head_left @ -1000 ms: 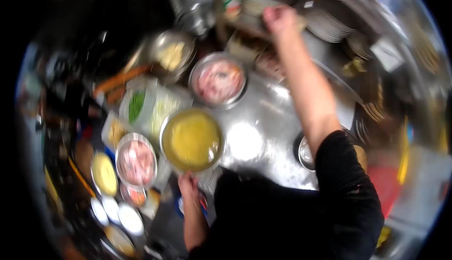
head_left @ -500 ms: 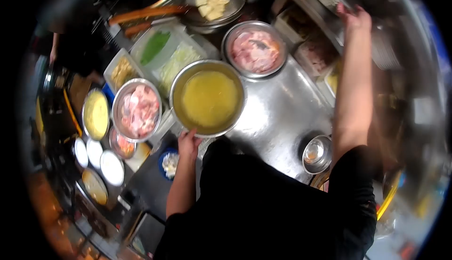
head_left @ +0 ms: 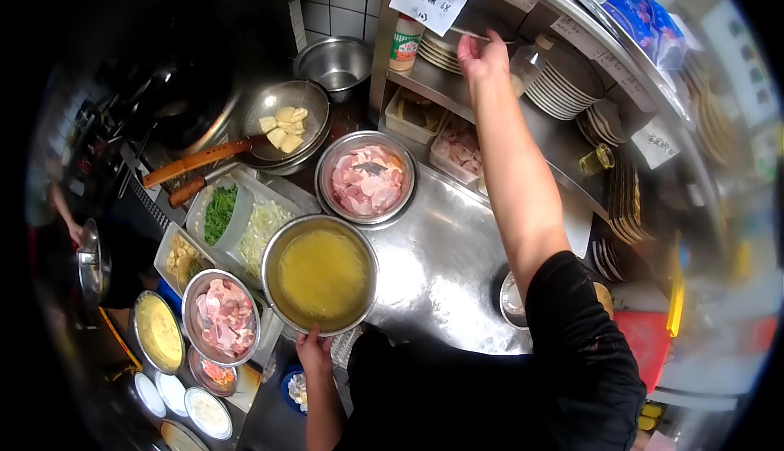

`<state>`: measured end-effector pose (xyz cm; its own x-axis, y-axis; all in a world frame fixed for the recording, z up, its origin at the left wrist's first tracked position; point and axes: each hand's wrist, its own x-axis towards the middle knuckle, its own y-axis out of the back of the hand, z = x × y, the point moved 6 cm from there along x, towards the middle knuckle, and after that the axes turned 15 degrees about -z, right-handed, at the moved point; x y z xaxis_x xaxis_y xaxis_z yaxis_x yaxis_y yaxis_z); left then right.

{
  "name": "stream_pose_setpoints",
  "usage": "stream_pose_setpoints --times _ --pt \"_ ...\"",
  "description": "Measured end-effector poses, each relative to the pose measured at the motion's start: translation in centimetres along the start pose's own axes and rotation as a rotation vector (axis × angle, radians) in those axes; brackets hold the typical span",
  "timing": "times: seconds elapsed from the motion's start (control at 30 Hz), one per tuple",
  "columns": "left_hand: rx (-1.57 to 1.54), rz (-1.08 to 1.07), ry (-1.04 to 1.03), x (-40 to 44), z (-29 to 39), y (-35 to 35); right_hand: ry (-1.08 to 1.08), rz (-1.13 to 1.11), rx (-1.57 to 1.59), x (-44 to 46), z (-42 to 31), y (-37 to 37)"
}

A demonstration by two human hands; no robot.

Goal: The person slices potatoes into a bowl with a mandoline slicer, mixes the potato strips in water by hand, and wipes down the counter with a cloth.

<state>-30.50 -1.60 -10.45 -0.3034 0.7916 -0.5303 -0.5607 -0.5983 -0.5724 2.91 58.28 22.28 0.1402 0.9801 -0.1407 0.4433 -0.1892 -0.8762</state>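
Note:
My left hand [head_left: 315,351] grips the near rim of a metal bowl [head_left: 371,288] of yellow liquid. With my arm stretched up, my right hand [head_left: 483,55] is closed on the edge of a plate [head_left: 482,35] at the shelf, above a stack of plates [head_left: 439,55]. A bottle with a green label [head_left: 406,43] stands left of that stack, and a clear bottle [head_left: 529,65] is just right of my right hand. Beyond the yellow liquid sits a bowl of raw meat [head_left: 367,180]; another meat bowl [head_left: 224,317] lies to the left.
A strainer with pale chunks [head_left: 283,128] rests at the upper left, near an empty metal bowl [head_left: 333,67]. Tubs hold chopped greens [head_left: 219,215] and shredded vegetable [head_left: 265,231]. At the far left, another person's hand [head_left: 76,233] is beside a metal pan [head_left: 94,262].
The view has swung, shifting the bowls down and left. My right hand was open at the shelf half a second ago and now holds a plate; my left hand remains on the bowl's rim.

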Motion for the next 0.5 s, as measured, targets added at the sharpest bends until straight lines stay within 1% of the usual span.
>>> stream_pose_setpoints --times 0.03,0.07,0.13,0.23,0.27,0.37,0.4,0.43,0.47,0.5 --pt "0.000 -0.008 -0.005 0.1 0.1 -0.3 0.039 -0.011 -0.043 0.2 -0.4 -0.8" --pt "-0.016 0.024 -0.003 -0.1 0.1 -0.3 -0.014 -0.056 -0.144 1.5 -0.4 -1.2" --pt "0.006 0.011 0.008 0.1 0.0 -0.1 -0.113 -0.144 -0.345 4.7 -0.7 -1.0" --pt "0.001 -0.018 0.015 0.2 0.2 -0.4 0.085 0.032 -0.616 4.9 -2.3 -1.3" --pt "-0.016 -0.015 0.009 0.1 0.2 -0.6 0.184 -0.007 -0.831 4.4 -3.0 -1.6" --pt "-0.035 -0.004 0.021 -0.1 0.3 -1.2 0.438 -0.003 -1.430 -0.8 -5.0 -3.4" --pt "-0.041 0.020 0.030 -0.4 0.4 -1.0 0.472 -0.072 -1.509 -2.4 -5.4 -3.9" --pt "-0.012 0.027 0.048 -0.2 0.2 -0.2 0.495 -0.083 -1.544 -4.4 -6.0 -3.9" --pt "-0.028 0.025 0.060 0.2 -0.3 0.8 0.451 -0.122 -1.563 -6.3 -6.4 -4.0" --pt "-0.035 0.055 0.058 0.2 -0.1 0.4 0.446 -0.104 -1.598 -9.0 -6.8 -4.1"
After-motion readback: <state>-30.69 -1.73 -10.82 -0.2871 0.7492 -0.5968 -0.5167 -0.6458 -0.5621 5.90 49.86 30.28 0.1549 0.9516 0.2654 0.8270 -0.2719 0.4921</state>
